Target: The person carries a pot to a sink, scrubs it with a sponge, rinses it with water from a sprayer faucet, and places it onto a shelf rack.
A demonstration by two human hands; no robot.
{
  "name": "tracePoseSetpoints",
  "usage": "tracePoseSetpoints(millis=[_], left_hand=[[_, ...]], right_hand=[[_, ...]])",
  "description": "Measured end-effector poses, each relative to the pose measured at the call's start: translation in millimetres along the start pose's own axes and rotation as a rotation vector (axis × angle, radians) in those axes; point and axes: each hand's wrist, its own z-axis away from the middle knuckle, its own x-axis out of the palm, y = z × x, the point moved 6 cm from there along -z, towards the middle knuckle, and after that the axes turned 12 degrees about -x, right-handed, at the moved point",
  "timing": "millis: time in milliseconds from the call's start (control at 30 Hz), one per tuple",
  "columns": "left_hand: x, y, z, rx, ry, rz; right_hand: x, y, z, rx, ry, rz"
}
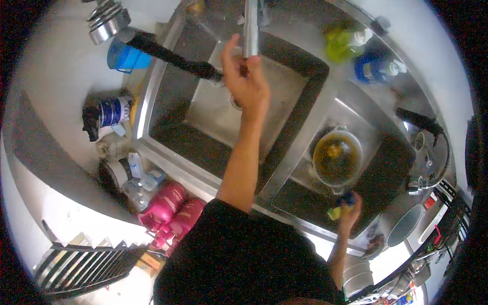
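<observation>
My left hand (246,84) is raised over the left sink basin (249,101), at the lower end of a metal faucet spout (251,30). Its fingers are apart, one stretched up to the left of the spout, with the thumb side right at the spout's end. My right hand (349,211) is closed around a sponge (334,213), yellow-green on one side with a dark blue part at the top. It is just below the handle of a round pot (328,182) in the right basin (300,195). Yellow-brown liquid (335,157) fills the pot.
A green bottle (341,44) and a blue bottle (370,69) stand behind the right basin. A black spray hose (173,58) reaches over the left basin. Pink gas cylinders (170,203) stand at the lower left, and a blue bucket (124,55) at the upper left.
</observation>
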Motion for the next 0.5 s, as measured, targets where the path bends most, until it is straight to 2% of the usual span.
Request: tracePoseSetpoints(millis=[33,133,200,300,400,433,500], left_hand=[[1,3,-2,0.024,-0.056,-0.035],[-1,8,-7,0.158,-0.148,-0.298],[-3,10,-10,0.325,-0.138,-0.584],[-2,18,-18,0.401,-0.24,-0.462],[-5,6,-18,0.024,-0.281,-0.13],[-8,12,-12,0.038,-0.198,-0.254],[-9,18,3,-0.016,-0.065,-0.272]], right_hand=[[-1,1,1,-0.021,-0.006,0.013],[-3,10,3,0.086,0.013,-0.111],[-7,-2,0,0.001,0.001,-0.053],[-17,-7,5,-0.091,0.033,0.002],[-28,9,14,-0.182,0.122,0.026],[-29,13,19,-0.214,0.158,0.032],[-31,21,22,-0.093,0.133,-0.03]])
